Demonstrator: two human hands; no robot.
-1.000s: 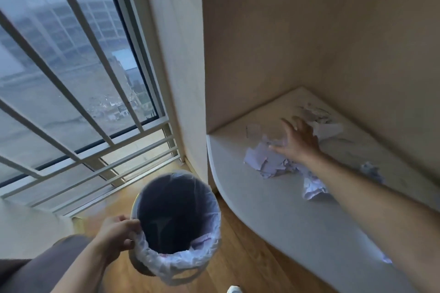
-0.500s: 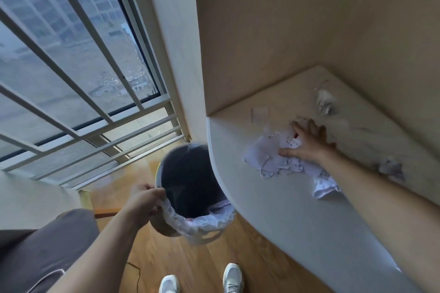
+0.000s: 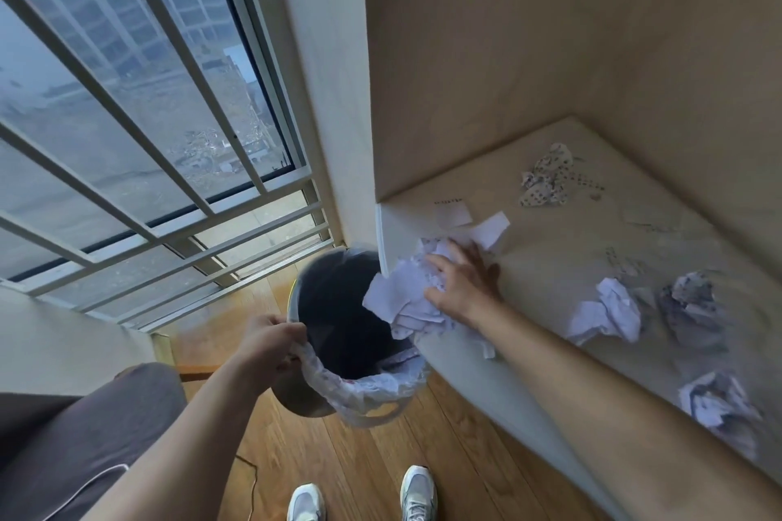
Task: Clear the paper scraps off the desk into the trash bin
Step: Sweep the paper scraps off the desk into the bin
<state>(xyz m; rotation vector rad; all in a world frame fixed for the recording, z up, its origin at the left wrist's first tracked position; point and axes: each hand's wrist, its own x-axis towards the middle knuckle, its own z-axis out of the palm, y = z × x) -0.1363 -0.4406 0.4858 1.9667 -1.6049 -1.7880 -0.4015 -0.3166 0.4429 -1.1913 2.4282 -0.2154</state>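
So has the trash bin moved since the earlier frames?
Yes. The trash bin has come toward the desk, its rim now under the desk edge, below the scraps.

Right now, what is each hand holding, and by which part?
The left hand grips the trash bin by its rim. The right hand holds nothing; it lies flat on the paper scraps.

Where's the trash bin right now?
In the head view, the trash bin is low centre, held by its rim in the left hand, against the desk edge under overhanging paper scraps.
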